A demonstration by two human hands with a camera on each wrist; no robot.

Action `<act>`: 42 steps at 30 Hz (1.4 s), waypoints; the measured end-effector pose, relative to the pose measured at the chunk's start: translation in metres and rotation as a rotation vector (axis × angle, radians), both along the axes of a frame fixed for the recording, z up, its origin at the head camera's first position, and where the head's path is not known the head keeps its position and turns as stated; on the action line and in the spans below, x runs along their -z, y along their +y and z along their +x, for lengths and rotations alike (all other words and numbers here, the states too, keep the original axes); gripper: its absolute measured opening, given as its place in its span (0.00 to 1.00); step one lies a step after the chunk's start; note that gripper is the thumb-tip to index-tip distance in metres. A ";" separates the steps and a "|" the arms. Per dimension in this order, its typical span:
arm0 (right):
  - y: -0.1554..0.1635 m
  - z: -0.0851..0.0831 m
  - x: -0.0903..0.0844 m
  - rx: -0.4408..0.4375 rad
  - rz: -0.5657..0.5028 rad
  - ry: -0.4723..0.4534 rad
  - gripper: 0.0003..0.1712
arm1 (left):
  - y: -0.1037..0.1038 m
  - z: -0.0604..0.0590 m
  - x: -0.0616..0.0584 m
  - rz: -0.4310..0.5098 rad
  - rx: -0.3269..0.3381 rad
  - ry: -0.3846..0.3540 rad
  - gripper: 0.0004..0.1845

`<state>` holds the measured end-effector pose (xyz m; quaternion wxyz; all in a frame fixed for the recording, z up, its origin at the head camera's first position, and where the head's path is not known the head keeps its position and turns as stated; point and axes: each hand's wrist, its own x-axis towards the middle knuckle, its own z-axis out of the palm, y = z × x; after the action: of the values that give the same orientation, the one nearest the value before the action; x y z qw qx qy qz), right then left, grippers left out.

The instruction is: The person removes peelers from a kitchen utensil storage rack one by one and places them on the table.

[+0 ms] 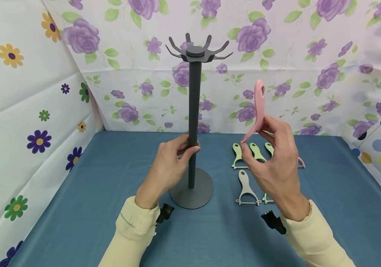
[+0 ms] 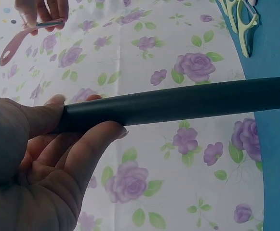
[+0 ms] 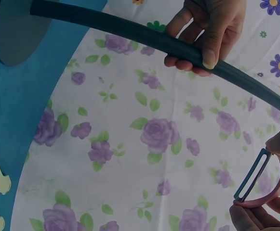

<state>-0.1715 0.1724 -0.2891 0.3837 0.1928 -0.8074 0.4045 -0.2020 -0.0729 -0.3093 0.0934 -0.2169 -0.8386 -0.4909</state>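
Note:
A dark grey utensil stand [image 1: 195, 92] rises from a round base, with several curved hooks fanned out at its top. My left hand [image 1: 171, 163] grips its pole at about mid-height, thumb and fingers wrapped round it. To the right of the pole, my right hand [image 1: 277, 163] holds a pink peeler [image 1: 259, 98] by its blade end, handle pointing up with its hanging hole at the top. In the right wrist view the metal blade [image 3: 252, 175] spans between thumb and fingers. No peeler hangs on the hooks.
Beneath and beyond my right hand, several peelers lie on the blue tabletop [image 1: 127, 159]: green ones [image 1: 237, 154] at the back and a whitish one [image 1: 245, 185] in front. Part of a pink one [image 1: 301, 162] shows behind the hand. Flowered cloth [image 1: 127, 92] hangs behind.

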 end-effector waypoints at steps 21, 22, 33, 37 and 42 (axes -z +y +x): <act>0.028 0.000 0.015 0.098 0.017 -0.026 0.43 | 0.001 -0.002 -0.004 -0.009 -0.010 -0.020 0.12; 0.029 0.000 0.015 0.099 0.023 -0.029 0.43 | 0.000 -0.002 -0.005 -0.010 -0.010 -0.024 0.12; 0.039 0.001 0.023 0.110 0.050 -0.043 0.43 | 0.000 -0.004 -0.006 -0.017 -0.011 -0.070 0.13; 0.043 0.002 0.026 0.125 0.065 -0.041 0.43 | 0.000 -0.004 -0.007 -0.017 -0.007 -0.079 0.13; 0.047 0.002 0.030 0.137 0.082 -0.035 0.41 | -0.001 -0.004 -0.006 -0.018 -0.007 -0.075 0.13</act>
<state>-0.1694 0.2197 -0.3191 0.3880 0.1455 -0.8413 0.3471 -0.2057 -0.0738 -0.3031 0.0615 -0.1963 -0.8467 -0.4908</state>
